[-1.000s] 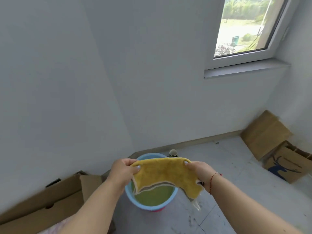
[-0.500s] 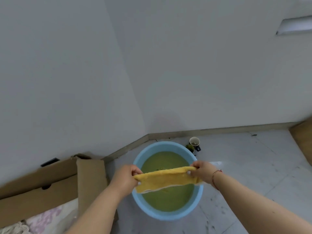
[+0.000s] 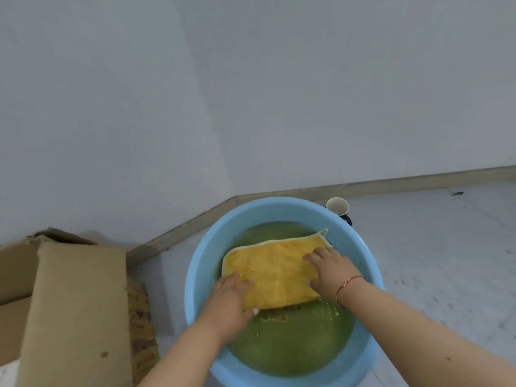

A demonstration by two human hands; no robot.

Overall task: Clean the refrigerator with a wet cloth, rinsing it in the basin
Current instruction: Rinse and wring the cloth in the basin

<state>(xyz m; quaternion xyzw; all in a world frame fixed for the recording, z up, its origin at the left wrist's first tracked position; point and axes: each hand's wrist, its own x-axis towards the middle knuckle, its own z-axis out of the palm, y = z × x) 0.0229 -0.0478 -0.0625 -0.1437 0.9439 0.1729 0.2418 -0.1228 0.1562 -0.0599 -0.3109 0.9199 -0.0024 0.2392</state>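
A yellow cloth (image 3: pixel 276 275) with a white border lies spread flat on the greenish water in the light blue basin (image 3: pixel 201 263) on the floor. My left hand (image 3: pixel 229 303) covers the cloth's near left corner, its fingers curled over it and the thumb at the near edge. My right hand (image 3: pixel 329 272) lies on the cloth's right side with the fingers stretched out flat, pressing it onto the water. A red string bracelet circles that wrist. The refrigerator is out of view.
A white cup (image 3: pixel 337 206) stands on the floor just behind the basin by the skirting board. Open cardboard boxes (image 3: pixel 75 303) sit at the left against the wall. Grey tiled floor (image 3: pixel 446 247) stretches to the right.
Both hands have lowered the cloth from the air onto the water and laid it out flat. The view has tilted down towards the basin.
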